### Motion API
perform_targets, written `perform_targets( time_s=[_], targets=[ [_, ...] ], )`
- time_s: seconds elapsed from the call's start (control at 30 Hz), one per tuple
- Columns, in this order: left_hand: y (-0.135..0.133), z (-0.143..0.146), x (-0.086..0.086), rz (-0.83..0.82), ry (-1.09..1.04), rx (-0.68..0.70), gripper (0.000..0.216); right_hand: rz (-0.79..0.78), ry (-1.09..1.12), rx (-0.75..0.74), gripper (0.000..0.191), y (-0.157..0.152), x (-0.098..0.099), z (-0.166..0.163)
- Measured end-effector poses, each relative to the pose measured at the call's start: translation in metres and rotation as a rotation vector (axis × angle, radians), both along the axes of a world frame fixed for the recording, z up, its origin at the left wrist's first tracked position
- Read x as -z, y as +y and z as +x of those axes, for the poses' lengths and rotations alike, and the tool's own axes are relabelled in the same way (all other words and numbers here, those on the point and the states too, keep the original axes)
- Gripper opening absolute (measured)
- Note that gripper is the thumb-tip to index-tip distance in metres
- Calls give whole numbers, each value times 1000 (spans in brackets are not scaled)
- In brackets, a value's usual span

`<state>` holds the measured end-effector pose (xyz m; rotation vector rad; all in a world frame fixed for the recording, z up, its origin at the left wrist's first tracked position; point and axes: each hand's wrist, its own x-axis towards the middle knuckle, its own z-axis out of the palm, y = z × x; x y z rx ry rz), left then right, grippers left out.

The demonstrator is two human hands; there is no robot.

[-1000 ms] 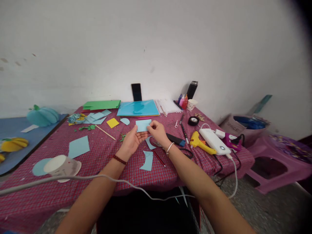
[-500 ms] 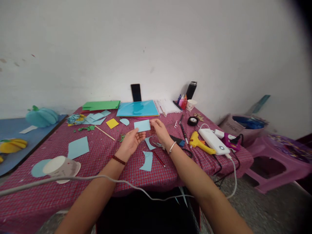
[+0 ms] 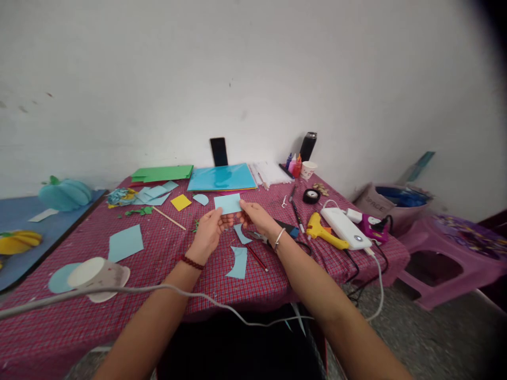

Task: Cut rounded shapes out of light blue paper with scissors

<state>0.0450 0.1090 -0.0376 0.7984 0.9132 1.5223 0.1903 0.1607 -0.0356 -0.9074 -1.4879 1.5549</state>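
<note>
A small light-blue paper rectangle [image 3: 227, 203] is held up over the red checked tablecloth [image 3: 166, 253] by both hands. My left hand [image 3: 208, 231] pinches its lower left edge, and my right hand [image 3: 255, 216] pinches its right edge. Light-blue offcuts [image 3: 238, 261] lie on the cloth just below the hands, with a red pencil [image 3: 258, 258] and scissors [image 3: 258, 237] beside them.
A yellow glue gun [image 3: 324, 231], white power bank [image 3: 343, 227], tape roll [image 3: 311, 196] and pens lie to the right. Blue and green paper stacks [image 3: 222, 177] and a phone [image 3: 218, 151] stand at the back. A paper cup [image 3: 97, 272] lies at the left, a white cable [image 3: 119, 291] in front. A purple stool [image 3: 447, 264] stands right.
Both hands have shifted slightly left and toward me with the paper rectangle, and the right hand's fingers moved lower along its right edge. The view has tilted a little.
</note>
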Motion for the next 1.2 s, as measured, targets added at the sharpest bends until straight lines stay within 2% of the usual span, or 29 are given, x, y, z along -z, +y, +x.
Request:
perform_targets(
  time_s=[0.37, 0.47, 0.63, 0.77, 0.87, 1.03, 1.2],
  targets=[
    [1, -1, -1, -77, -90, 12, 12, 191, -98, 26, 35, 0, 0, -2],
    [1, -2, -1, -90, -106, 21, 18, 247, -119, 58, 34, 1, 2, -3],
    [0, -2, -3, -60, -81, 45, 39, 257, -116, 69, 32, 0, 1, -2],
    [-4, 1, -3, -10, 27, 25, 30, 252, -109, 62, 32, -2, -2, -2],
    [-5, 3, -2, -29, 82, 1, 32, 254, -107, 50, 34, -3, -3, -2],
    [-3, 2, -3, -104, 4, 1, 50, 284, -117, 60, 32, -5, -5, -1],
    [-2, 1, -4, -82, -6, -6, 45, 312, -138, 76, 33, -7, -8, -2]
  ],
)
